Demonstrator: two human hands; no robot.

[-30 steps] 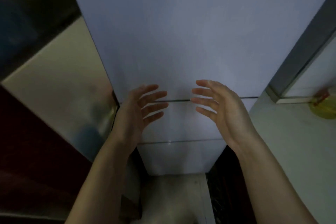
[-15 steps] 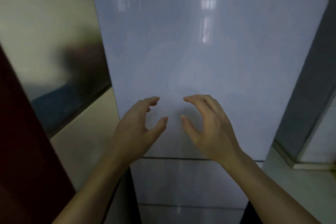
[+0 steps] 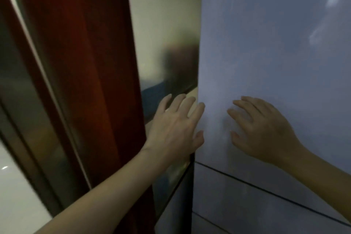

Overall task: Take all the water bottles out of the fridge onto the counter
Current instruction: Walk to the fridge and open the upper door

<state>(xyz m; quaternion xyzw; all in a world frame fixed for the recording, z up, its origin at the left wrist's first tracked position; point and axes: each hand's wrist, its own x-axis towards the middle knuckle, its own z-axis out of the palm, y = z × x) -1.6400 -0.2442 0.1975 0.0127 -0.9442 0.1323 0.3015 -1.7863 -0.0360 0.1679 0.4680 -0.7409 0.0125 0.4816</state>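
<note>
Head view shows the closed fridge door (image 3: 275, 53) filling the right side, the left hand (image 3: 175, 129) spread with straight fingers at its left edge, the right hand (image 3: 260, 131) loosely splayed against its front, holding nothing.

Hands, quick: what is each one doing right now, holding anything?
Left hand: open, fingers straight, reaching to the left edge of the fridge door, holding nothing.
Right hand: open, fingers spread on the door front, holding nothing.

The left hand (image 3: 176, 129) lies at the fridge door's (image 3: 275, 53) left edge, the right hand (image 3: 264, 131) on its front, a curtain (image 3: 91, 62) farther left.
</note>
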